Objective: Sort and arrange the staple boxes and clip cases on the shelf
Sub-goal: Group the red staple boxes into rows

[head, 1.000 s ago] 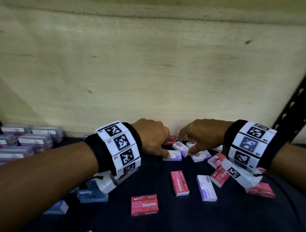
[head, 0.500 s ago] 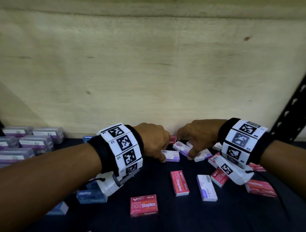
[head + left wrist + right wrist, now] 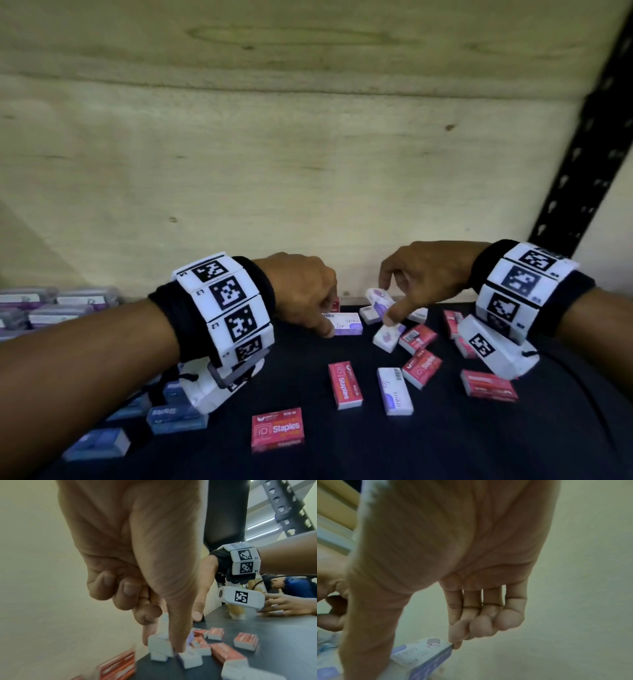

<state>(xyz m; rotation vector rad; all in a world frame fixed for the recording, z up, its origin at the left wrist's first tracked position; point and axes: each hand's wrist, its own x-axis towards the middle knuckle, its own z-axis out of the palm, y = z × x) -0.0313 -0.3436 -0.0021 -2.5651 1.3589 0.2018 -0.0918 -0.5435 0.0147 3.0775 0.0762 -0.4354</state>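
Note:
Small staple boxes lie scattered on the dark shelf. My left hand is at the back middle, fingers curled. Its thumb and forefinger pinch the left end of a white-and-purple staple box that lies flat; the thumb tip presses on this box. My right hand pinches another white-and-purple box between thumb and index finger and holds it tilted just above the pile. In the right wrist view the index fingertip sits at this box's corner. A third white box lies below it.
Red staple boxes and a white one lie in front. Blue boxes sit under my left wrist, clear clip cases at the far left. A plywood wall closes the back and a black upright the right. Another person's hands show beyond.
My right hand has lifted a white-and-purple box off the pile and tilted it. My left hand has stayed on its box, which shifted only slightly.

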